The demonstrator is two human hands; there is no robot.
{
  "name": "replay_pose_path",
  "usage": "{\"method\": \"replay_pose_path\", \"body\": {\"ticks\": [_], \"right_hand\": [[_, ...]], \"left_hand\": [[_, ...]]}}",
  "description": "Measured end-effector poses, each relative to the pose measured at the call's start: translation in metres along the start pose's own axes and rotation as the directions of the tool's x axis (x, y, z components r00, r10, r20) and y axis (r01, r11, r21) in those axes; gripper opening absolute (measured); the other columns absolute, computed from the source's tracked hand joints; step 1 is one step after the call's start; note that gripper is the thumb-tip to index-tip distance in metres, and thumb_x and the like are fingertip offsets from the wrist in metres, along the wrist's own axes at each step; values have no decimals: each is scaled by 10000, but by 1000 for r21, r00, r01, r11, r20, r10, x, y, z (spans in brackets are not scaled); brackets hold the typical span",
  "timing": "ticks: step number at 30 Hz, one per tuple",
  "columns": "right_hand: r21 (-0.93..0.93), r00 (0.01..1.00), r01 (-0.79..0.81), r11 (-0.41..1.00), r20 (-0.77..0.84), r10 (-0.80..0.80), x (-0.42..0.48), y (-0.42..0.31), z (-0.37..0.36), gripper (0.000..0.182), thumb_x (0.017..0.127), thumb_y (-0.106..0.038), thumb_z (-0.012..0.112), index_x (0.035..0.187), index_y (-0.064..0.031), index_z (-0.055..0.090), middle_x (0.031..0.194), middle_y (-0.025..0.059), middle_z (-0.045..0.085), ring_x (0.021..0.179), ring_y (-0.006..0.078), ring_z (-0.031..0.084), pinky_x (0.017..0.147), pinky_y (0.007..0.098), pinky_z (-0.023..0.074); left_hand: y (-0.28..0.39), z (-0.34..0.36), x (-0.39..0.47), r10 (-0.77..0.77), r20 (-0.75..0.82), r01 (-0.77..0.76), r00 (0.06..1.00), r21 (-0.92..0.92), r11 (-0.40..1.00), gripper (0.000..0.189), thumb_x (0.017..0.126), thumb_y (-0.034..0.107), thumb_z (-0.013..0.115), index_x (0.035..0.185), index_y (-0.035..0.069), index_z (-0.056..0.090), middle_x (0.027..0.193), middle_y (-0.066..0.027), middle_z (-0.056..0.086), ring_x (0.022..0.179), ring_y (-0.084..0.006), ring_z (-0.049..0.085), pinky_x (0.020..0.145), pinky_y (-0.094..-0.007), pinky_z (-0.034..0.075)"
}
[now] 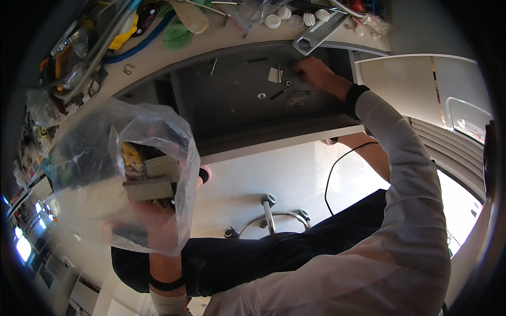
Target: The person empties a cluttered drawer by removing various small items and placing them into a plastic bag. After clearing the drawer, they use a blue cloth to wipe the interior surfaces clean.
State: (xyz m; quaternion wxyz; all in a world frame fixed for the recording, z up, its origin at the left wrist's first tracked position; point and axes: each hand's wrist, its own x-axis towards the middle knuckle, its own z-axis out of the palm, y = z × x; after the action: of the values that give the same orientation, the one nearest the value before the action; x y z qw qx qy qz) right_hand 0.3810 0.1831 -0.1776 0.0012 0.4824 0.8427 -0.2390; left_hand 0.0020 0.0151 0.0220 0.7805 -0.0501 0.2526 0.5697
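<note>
My left hand [156, 223] supports a large clear plastic bag [185, 130] from below and shows blurred through the film. Through the bag's mouth I see ridged grey pieces [148, 189] like stacked metal strips, and a yellow item [131, 158] beside them. Inside the far right part of an open dark drawer [221, 118] is my right hand [318, 75], its fingers curled. Whether it grips anything is hidden. Left of it lie a small pale square [274, 75], a metal washer [261, 95], a thin dark rod [281, 92] and other small hardware.
A cluttered worktop [221, 41] runs behind the drawer. It carries white plastic caps [272, 21], a metal bar tool [320, 33] overhanging the drawer, a blue hose [146, 51] and green mesh [178, 35]. Below is a chair base on casters [269, 213], near a black cable [327, 185].
</note>
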Motion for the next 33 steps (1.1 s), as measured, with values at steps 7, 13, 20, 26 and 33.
{"method": "replay_pose_path", "body": {"ticks": [7,13,20,26,33], "right_hand": [[494,976,-202,846,177,130,-51,-120,-104,145,776,-7,572,908,40,610,655,82,580,521,113,581,501,246,478],[752,901,214,623,-398,171,-105,-270,-217,203,798,44,527,997,59,567,735,93,574,545,91,564,450,197,466],[377,814,549,746,-442,-375,-88,-336,-239,255,741,-48,670,983,22,630,956,120,585,619,99,573,495,203,464],[659,954,162,735,-296,55,-74,-266,-228,139,827,-92,599,916,12,626,762,45,590,588,73,533,513,193,439],[314,909,-349,883,343,237,-40,-89,-110,66,718,-69,588,756,-29,624,676,99,599,636,174,604,568,294,481]], "left_hand": [[-1,-12,-10,4,141,-20,990,111,994,745,795,346,614,1372,53,245,1205,-163,452,1037,-271,509,871,-348,455],[-7,-1,-3,-31,138,13,990,129,992,641,872,478,420,1365,92,283,1071,-158,569,908,-292,592,707,-357,524],[-6,4,-8,135,209,-187,968,253,949,588,906,480,361,1338,86,297,1266,-188,431,1109,-338,478,887,-407,457],[-8,-11,-11,-64,267,81,961,-54,995,659,884,545,371,1364,103,276,1221,-237,458,1051,-372,515,874,-456,454],[7,-17,-3,-9,213,1,977,39,999,845,745,307,691,1406,199,177,1209,-138,421,1066,-248,476,893,-339,441]]}}
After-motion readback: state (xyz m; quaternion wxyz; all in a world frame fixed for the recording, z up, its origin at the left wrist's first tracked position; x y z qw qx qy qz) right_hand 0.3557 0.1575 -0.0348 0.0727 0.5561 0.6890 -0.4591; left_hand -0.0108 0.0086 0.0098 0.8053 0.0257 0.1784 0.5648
